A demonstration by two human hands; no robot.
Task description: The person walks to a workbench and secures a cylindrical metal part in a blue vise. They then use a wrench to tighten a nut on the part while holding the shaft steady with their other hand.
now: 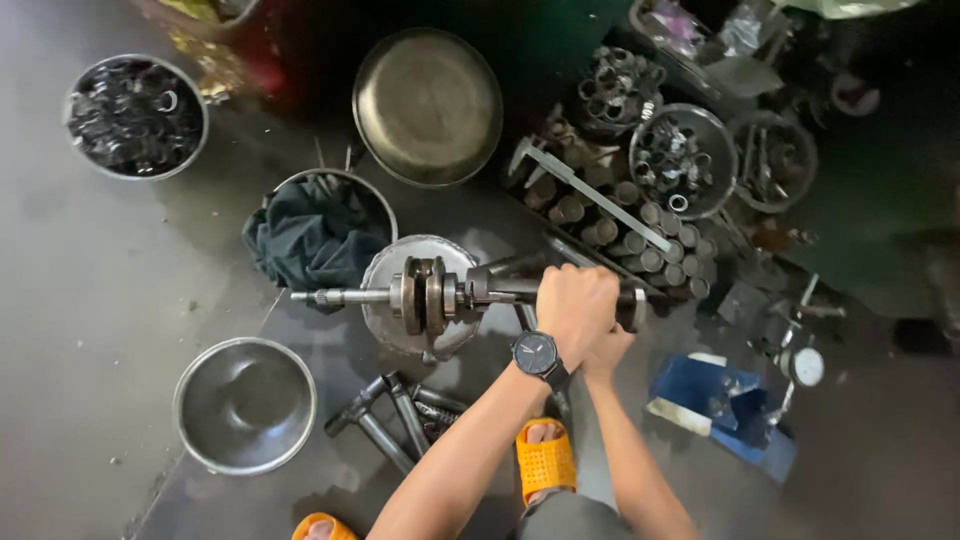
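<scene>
crankshaft over round plate, bowl left, hammers below

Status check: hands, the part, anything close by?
Left hand and right hand grip the crankshaft, held level. Round metal block below it. Hammers and steel bowl nearby.

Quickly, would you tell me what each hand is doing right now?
Left hand: closed around the right end of the crankshaft assembly.
Right hand: mostly hidden beneath the left; appears to grip the same assembly, but its hold cannot be told.
</scene>
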